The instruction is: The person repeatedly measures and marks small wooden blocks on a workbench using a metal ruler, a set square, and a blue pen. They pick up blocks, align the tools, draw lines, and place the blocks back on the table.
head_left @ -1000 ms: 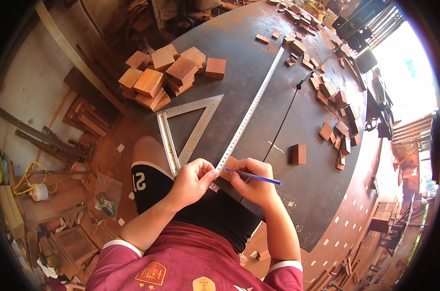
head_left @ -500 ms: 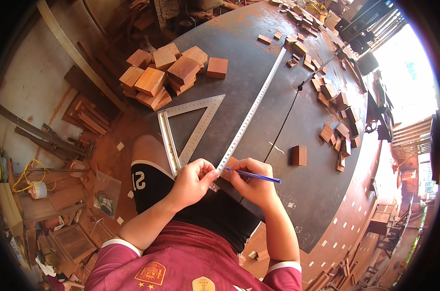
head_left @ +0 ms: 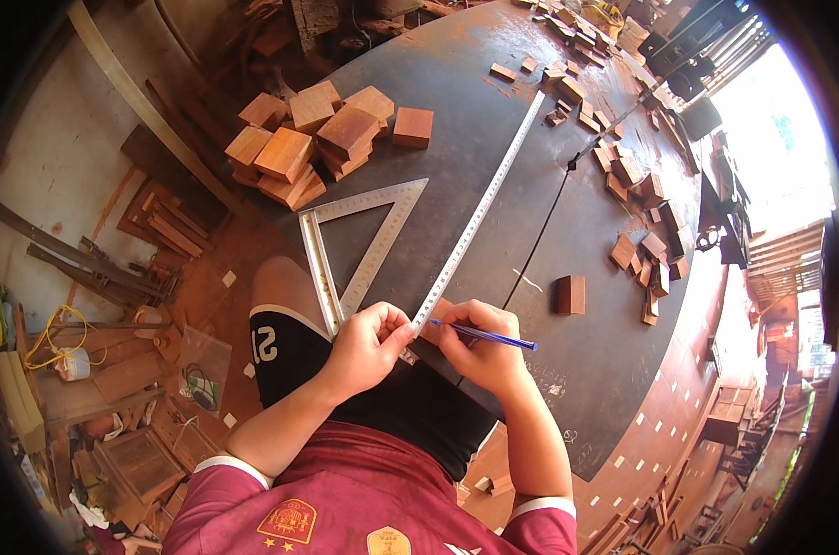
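Note:
A long steel ruler (head_left: 479,213) runs from my hands up across the dark table. My left hand (head_left: 368,344) pinches its near end between thumb and fingers. In my right hand (head_left: 484,347) is a blue pen (head_left: 498,339), its tip touching or close to the ruler's edge. Part of a reddish wooden block (head_left: 440,314) shows between my hands, under the near end of the ruler; the rest of it is covered. Just left of the ruler, a metal triangle square (head_left: 382,250) lies flat with its thick edge toward me.
A pile of wooden blocks (head_left: 290,153) sits at the table's left edge, with a single block (head_left: 413,128) beside it. Another block (head_left: 571,295) stands right of my hands. Many small offcuts (head_left: 627,176) line the right side of the dark table (head_left: 530,370), which has a narrow seam (head_left: 541,236).

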A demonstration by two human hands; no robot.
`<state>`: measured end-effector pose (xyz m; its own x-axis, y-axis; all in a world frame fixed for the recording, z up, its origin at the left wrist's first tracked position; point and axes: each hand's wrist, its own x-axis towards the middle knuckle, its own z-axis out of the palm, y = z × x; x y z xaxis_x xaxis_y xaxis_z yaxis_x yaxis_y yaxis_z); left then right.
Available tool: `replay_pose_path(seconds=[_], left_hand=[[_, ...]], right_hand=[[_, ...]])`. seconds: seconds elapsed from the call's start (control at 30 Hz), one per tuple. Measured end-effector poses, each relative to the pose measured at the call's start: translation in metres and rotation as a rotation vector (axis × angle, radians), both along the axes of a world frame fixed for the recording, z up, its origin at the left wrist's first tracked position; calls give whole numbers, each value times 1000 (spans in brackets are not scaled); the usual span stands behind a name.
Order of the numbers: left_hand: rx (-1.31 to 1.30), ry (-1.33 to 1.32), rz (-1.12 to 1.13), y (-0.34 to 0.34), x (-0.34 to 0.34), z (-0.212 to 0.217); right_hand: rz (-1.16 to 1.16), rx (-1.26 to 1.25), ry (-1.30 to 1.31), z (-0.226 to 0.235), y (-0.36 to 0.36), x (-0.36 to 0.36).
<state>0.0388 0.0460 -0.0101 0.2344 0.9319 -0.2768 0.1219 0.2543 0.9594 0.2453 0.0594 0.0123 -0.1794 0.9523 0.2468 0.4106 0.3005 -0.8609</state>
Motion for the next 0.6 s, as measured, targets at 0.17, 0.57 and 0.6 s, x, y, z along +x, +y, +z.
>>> replay_pose_path(seconds=[0.17, 0.57, 0.6], left_hand=[[16, -5, 6, 0, 0, -3], [6, -13, 21, -1, 1, -3], [-1, -14, 20, -1, 1, -3]], right_hand=[[8, -8, 18, 1, 2, -1], [21, -63, 25, 10, 1, -1], [22, -66, 23, 10, 0, -1]])
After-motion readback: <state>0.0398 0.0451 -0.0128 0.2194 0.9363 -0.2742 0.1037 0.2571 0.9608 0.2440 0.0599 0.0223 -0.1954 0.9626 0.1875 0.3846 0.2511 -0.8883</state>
